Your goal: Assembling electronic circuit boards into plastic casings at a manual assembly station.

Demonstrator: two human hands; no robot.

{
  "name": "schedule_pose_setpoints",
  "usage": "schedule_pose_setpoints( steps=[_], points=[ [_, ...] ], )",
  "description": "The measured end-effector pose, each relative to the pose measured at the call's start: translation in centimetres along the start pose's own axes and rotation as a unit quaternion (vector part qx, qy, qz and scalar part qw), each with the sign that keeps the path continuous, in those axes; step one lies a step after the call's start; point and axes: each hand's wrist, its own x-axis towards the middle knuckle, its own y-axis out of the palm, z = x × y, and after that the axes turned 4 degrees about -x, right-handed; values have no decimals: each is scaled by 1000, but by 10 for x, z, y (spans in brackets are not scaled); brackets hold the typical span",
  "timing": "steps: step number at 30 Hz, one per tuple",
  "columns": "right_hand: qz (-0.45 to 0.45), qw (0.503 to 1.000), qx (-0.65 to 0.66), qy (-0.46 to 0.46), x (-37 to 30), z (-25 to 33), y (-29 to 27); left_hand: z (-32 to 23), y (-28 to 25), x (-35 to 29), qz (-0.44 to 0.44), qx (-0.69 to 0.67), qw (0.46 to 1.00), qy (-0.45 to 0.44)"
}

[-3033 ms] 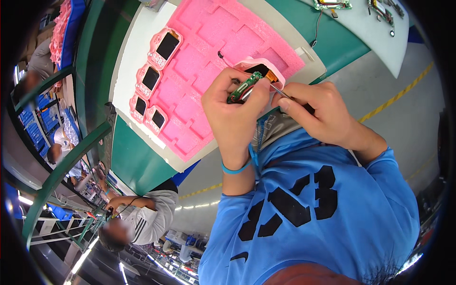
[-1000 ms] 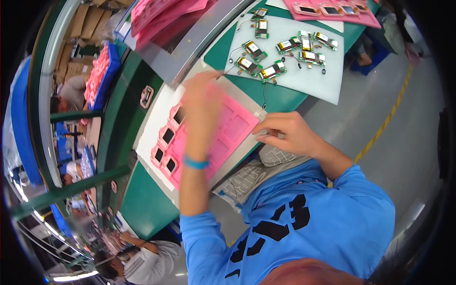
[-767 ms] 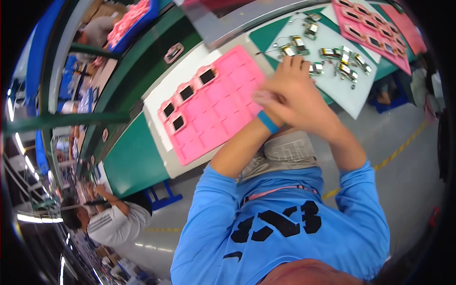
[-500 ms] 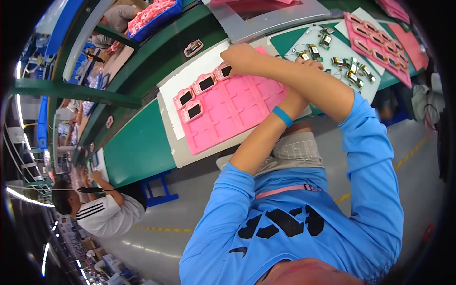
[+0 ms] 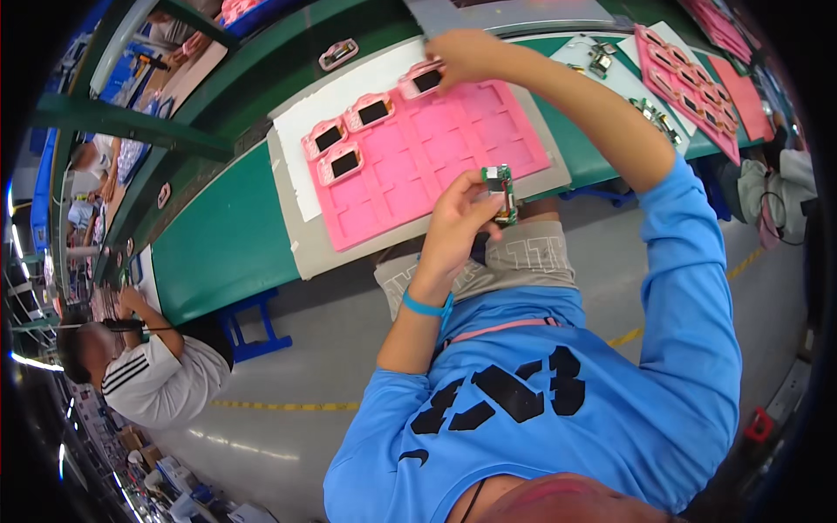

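Below the front edge of the tray, my left hand [image 5: 458, 220], with a blue wristband, holds a small green circuit board [image 5: 500, 193] between thumb and fingers. At the tray's far edge, my right hand [image 5: 466, 59] has its fingers closed on the side of a pink plastic shell with a black screen [image 5: 425, 82]. Three similar pink shells sit at the left: one [image 5: 372, 111] beside the held shell, another [image 5: 326, 139] at the corner, a third [image 5: 341, 164] below that. They rest on the pink compartment tray [image 5: 397, 187], whose other pockets show bare.
Loose circuit boards [image 5: 600, 59] lie on a white sheet to the right. Beyond is another pink tray [image 5: 689, 96] full of shells. A single shell [image 5: 338, 54] lies on the green ledge behind. A co-worker in a white shirt [image 5: 166, 375] sits at the far left.
My arms have uncrossed. My left hand has come back from the loose boards carrying a circuit board. My right hand has shifted the pink shell slightly away from its neighbour.
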Motion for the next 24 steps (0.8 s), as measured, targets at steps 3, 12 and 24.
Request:
schedule_pose_setpoints(
  steps=[3,12,24],
  points=[
    [5,999,-1,51,-68,13,-20,-5,-25,-31,-3,-33,999,7],
    [-92,979,155,97,-215,36,9,14,-23,-42,-26,-42,997,56],
    [-167,702,671,171,-276,159,44,49,14,-46,-163,-143,959,182]
  ],
)
